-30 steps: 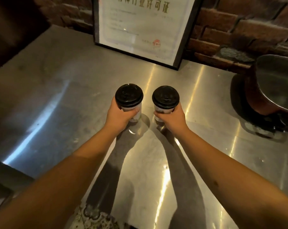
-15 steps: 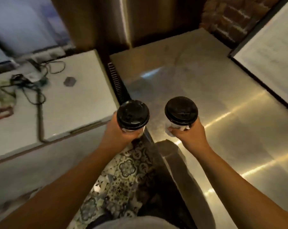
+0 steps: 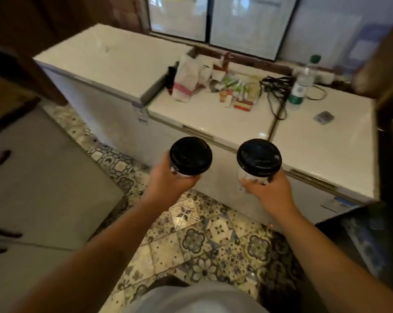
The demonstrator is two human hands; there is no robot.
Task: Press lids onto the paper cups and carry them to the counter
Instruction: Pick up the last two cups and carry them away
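I hold two white paper cups, each capped with a black lid, out in front of me above the patterned tile floor. My left hand (image 3: 168,182) grips the left cup (image 3: 190,155) from below and behind. My right hand (image 3: 269,192) is wrapped around the right cup (image 3: 258,159), whose white printed wall shows under the lid. Both cups are upright and roughly level, about a hand's width apart. Both lids sit flat on their rims.
White chest freezers (image 3: 213,123) stand straight ahead, topped with a paper bag (image 3: 187,80), small packets, black cables (image 3: 274,91) and a water bottle (image 3: 302,83). A grey cabinet (image 3: 33,177) is at my left, a dark counter edge (image 3: 360,233) at my right. Tiled floor lies between.
I have lifted both cups off the steel counter and turned left, away from it. The view has swung from the counter and framed certificate to the chest freezers.
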